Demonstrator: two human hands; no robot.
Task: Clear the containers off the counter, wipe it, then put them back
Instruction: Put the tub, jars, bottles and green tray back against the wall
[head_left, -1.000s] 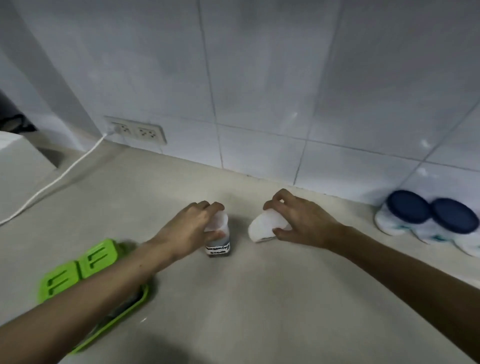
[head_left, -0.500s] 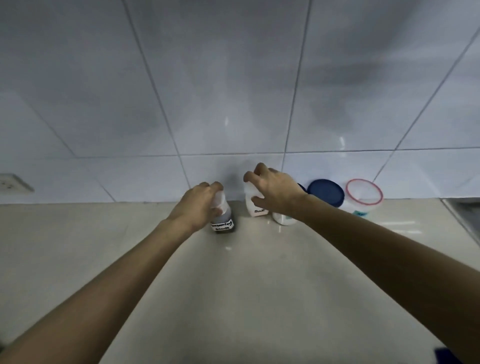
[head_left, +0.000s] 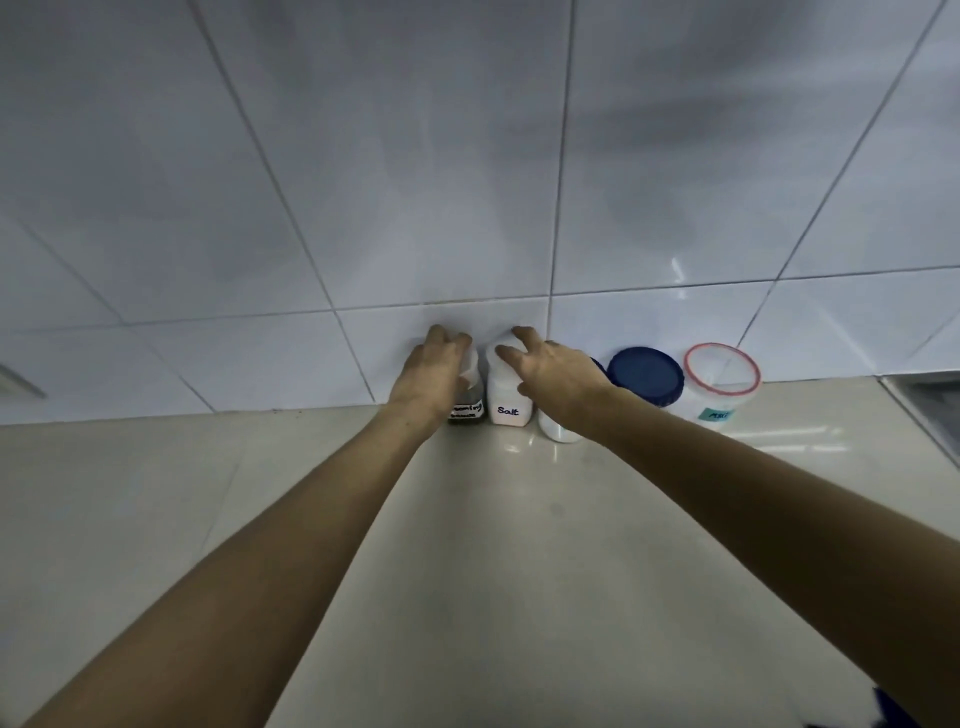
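Two small bottles stand upright side by side on the beige counter, against the tiled wall. My left hand is wrapped round the top of the seasoning bottle, which has a dark handwritten label. Over the cap of the white bottle labelled "Salt" lies my right hand, thumb in front and fingers loosely behind. A white jar stands half hidden under my right wrist. Right of it are a blue-lidded jar and a red-rimmed tub with a teal label.
The white tiled wall rises straight behind the row of containers. A wall socket shows at the far left edge. A darker recessed edge borders the counter at the right. Something blue pokes in at the bottom right corner.
Both hands carried the two bottles from mid-counter back to the wall. The salt bottle, tilted earlier, now stands upright beside the jars. The view has shifted right, away from the green item.
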